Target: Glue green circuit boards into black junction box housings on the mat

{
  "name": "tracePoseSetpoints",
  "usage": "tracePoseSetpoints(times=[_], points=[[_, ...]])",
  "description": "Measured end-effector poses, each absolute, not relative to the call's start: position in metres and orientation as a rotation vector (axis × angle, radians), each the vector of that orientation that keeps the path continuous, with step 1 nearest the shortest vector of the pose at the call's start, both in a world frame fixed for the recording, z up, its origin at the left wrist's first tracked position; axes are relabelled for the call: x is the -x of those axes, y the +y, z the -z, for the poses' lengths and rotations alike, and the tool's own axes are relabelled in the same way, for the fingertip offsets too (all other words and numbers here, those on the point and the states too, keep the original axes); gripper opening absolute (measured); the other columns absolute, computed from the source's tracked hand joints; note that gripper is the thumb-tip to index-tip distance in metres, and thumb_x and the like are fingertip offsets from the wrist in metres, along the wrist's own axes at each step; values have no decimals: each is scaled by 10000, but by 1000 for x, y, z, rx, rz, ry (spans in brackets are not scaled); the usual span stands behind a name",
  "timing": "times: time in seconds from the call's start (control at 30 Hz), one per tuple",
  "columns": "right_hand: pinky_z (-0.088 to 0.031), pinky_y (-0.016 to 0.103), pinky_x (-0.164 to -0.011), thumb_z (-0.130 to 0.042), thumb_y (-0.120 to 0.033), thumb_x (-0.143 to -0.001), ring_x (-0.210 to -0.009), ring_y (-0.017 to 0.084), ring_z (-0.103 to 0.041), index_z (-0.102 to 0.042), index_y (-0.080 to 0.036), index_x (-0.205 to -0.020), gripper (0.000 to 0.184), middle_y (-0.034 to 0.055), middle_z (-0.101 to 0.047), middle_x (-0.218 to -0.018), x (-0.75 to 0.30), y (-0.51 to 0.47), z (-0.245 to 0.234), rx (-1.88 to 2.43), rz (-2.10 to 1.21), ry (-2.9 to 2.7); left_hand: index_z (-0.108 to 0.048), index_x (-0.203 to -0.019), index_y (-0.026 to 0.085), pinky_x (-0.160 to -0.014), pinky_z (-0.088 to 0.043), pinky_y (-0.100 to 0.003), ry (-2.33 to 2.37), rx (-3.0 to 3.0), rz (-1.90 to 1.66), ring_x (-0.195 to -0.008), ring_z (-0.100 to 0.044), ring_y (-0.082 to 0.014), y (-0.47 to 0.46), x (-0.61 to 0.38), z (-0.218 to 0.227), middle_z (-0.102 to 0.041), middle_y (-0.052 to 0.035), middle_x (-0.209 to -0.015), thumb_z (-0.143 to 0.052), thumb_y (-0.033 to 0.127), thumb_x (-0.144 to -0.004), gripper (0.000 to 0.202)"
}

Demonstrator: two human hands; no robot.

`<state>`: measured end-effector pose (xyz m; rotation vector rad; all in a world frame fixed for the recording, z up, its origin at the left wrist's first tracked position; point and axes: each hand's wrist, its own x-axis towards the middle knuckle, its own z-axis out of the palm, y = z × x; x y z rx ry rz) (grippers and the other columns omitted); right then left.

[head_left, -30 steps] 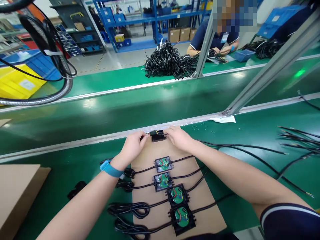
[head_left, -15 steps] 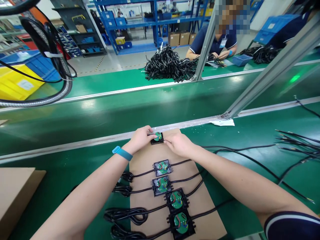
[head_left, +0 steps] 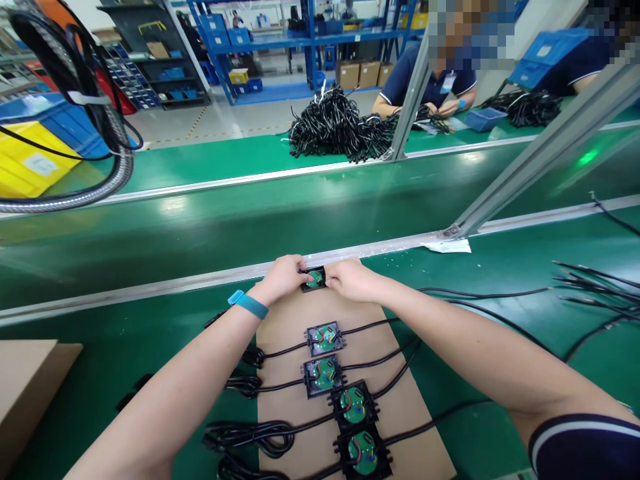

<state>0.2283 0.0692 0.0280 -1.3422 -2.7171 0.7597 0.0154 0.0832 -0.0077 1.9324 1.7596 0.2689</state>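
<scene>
At the far end of the cardboard sheet lies a small open black plastic box with a green circuit board (head_left: 315, 279) inside. My left hand (head_left: 284, 277) is closed on its left end, the thumb over the board's edge. My right hand (head_left: 354, 280) is pinched at the right end, where a black cable (head_left: 480, 295) runs out from behind my forearm; the fingers hide the cable's end. Nearer to me, several more open black boxes (head_left: 325, 339) with green boards lie in a column, each with cables on both sides.
Under the boxes is a cardboard sheet (head_left: 280, 320) on the green table. Coiled black cables (head_left: 250, 437) lie left, loose cable ends (head_left: 600, 290) right. A metal post (head_left: 525, 147) rises at the right. Across the belt, a co-worker (head_left: 425, 87) sits by a cable heap (head_left: 340, 127).
My right fingers have moved slightly left, closer against the box's right end. The left thumb now covers more of the board. The view has shifted slightly.
</scene>
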Motion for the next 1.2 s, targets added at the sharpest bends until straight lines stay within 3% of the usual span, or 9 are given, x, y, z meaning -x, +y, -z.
tracePoseSetpoints(times=[0.37,0.57,0.87,1.2], points=[[-399,287,-761,-531,-158,-956,-878,212,-639,-715,-140,-930,187,117,-732,-968,-233,81,-16,1170,-464,-2746,-565,-751,199,-552,-310,-256,1799,-1867,-200,-639,-537,-151,86,-24,17,-596,30,-679,-816,262,-667,272],[-386,248,-704,-553,-149,-931,-761,160,-609,-720,-156,-885,173,55,-733,-854,-237,90,-5,1198,-712,-2566,-586,-806,200,-575,-338,-264,1808,-1867,-159,-682,-582,-173,84,-25,17,-655,1,-755,-793,257,-710,235],[-310,274,-599,-499,-197,-907,-706,181,-619,-757,-166,-823,273,91,-752,-821,-228,96,-30,1289,-517,-2945,-616,-873,196,-583,-353,-261,1826,-1880,-59,-734,-608,-185,81,-29,9,-683,-22,-820,-780,278,-741,226],[-484,316,-731,-568,-147,-854,-920,292,-717,-766,-118,-1013,256,192,-754,-1007,-195,104,-48,1370,-298,-3328,-640,-936,190,-602,-371,-276,1808,-1891,-6,-789,-641,-212,80,-33,5,-706,-43,-864,-766,272,-762,229]])
